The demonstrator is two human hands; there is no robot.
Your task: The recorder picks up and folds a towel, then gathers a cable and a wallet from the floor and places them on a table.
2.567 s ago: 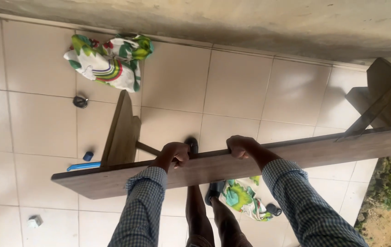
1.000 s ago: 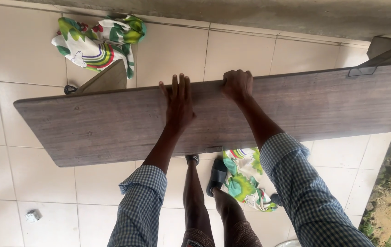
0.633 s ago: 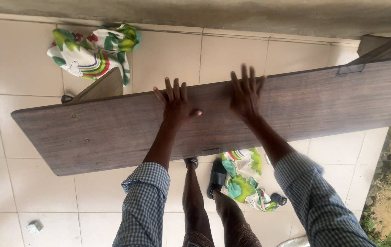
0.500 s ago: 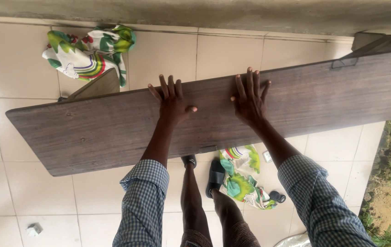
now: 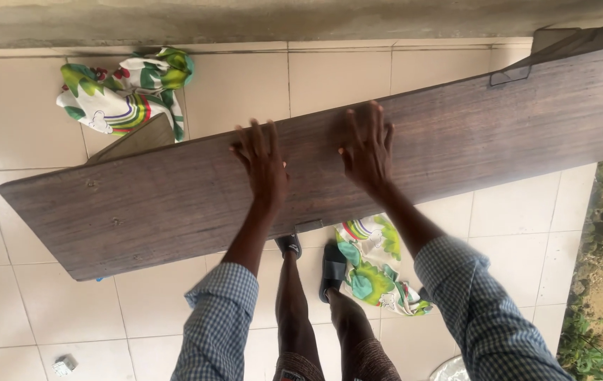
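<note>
Pressing flat on a long dark wooden board, both hands, the left and right, lie open with fingers spread, above a tiled floor with patterned cloths.

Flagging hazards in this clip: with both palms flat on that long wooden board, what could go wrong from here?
1. Neither the left hand nor the right hand grips the wooden board; both lie flat with fingers spread, so it might slide or tip.
2. The sandalled feet stand directly below its near edge; a drop could strike them.
3. A patterned cloth lies on the tiled floor beside the feet, a possible slip or trip.
</note>
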